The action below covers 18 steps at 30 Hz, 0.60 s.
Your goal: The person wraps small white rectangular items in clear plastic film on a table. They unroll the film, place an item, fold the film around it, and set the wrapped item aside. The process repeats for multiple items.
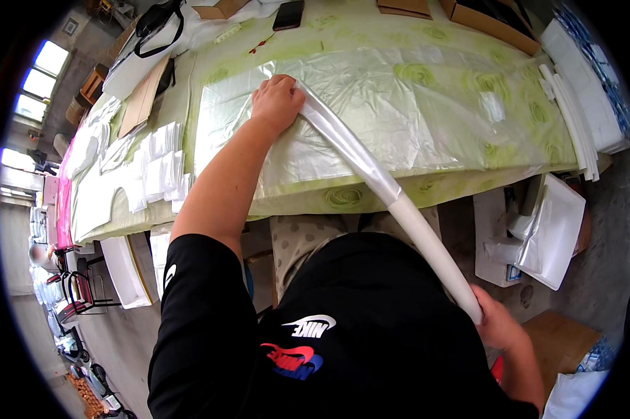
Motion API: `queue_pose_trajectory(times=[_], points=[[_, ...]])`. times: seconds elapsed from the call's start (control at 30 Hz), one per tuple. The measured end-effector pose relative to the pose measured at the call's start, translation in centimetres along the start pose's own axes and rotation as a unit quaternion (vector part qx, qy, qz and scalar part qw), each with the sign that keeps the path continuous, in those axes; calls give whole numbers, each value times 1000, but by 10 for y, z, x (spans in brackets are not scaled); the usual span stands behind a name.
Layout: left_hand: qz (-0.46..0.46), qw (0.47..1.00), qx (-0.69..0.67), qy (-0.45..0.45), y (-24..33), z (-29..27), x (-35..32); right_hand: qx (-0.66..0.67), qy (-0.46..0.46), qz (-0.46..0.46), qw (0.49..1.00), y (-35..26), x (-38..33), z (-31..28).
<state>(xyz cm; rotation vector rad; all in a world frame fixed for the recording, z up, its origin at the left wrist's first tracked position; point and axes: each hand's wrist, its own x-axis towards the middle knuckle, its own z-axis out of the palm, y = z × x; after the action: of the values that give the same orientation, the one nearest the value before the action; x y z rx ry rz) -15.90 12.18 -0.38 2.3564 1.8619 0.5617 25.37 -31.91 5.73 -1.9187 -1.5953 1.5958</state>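
A long white tube (pixel 432 244) slants from the table down past my right side. Its upper part is covered by a shiny clear plastic sleeve (pixel 353 150), while the lower part is bare and matte. Over the table, my left hand (pixel 279 103) is closed on the sleeve's upper end, its fingers curled. My right hand (pixel 498 320) grips the tube's lower end beside my hip, with some fingers hidden behind it. Wide clear plastic film (pixel 371 91) lies spread on the green patterned tablecloth (pixel 343 199) under and around my left hand.
White folded pieces (pixel 163 164) lie in stacks at the left, near a cardboard sheet (pixel 146 98). A phone (pixel 288 15) rests at the far edge. More white tubes (pixel 570 122) lie at the right end. A white box (pixel 554 230) with plastic stands below the table.
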Motion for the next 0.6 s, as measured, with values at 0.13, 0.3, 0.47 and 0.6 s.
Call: queue_pose_trajectory(times=[0.13,0.3,0.47,0.6], points=[[50,998,25,-23,0,-1,12,206,19,70,976,67,-22,25],[82,992,47,-80,11,-11,28,196,57,38,978,61,-3,36],[76,971,-191,125,22,5,-15,122,129,-24,984,19,27,9],[326,943,-27,-69,81,-17,-124,27,196,-77,977,-26,68,-22]])
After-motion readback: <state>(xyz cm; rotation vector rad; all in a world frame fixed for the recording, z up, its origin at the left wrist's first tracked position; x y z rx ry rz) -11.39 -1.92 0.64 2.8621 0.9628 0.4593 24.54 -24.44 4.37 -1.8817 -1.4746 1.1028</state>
